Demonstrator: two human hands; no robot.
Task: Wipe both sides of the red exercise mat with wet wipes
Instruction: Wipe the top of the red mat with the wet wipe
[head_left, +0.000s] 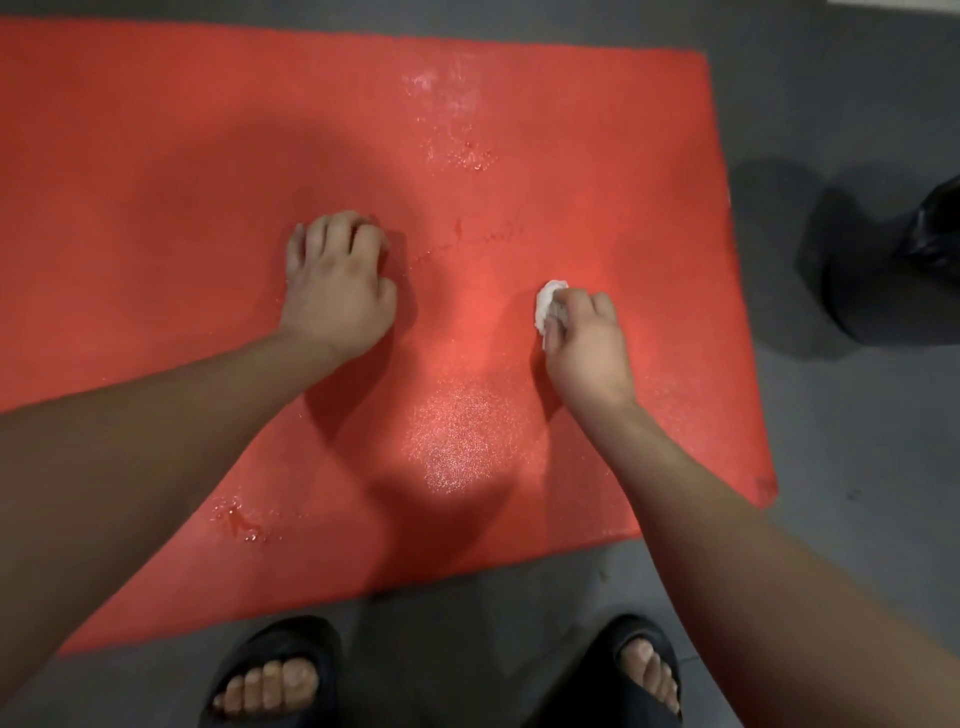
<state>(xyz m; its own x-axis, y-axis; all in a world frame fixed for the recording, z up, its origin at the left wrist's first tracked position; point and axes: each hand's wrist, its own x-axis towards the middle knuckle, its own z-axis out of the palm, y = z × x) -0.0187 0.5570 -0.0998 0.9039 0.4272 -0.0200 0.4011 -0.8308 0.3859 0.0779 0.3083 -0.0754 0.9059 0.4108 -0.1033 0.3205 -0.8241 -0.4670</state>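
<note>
- Your red exercise mat (156, 182) lies flat on the grey floor (841, 467), filling most of the view, with its right end in sight.
- Your left hand (337, 291) rests on the middle of the mat, fingers curled under and holding nothing.
- Your right hand (584, 348) is to the right of it, fingers bunched around a crumpled white wet wipe (550, 306) that it presses onto the mat.
- Wet patches (457, 441) glisten between your arms, at the far side and near your left forearm.
- Your feet in black sandals (275, 670) stand at the near edge.
- A black bag (935, 228) sits on the floor at the right.
</note>
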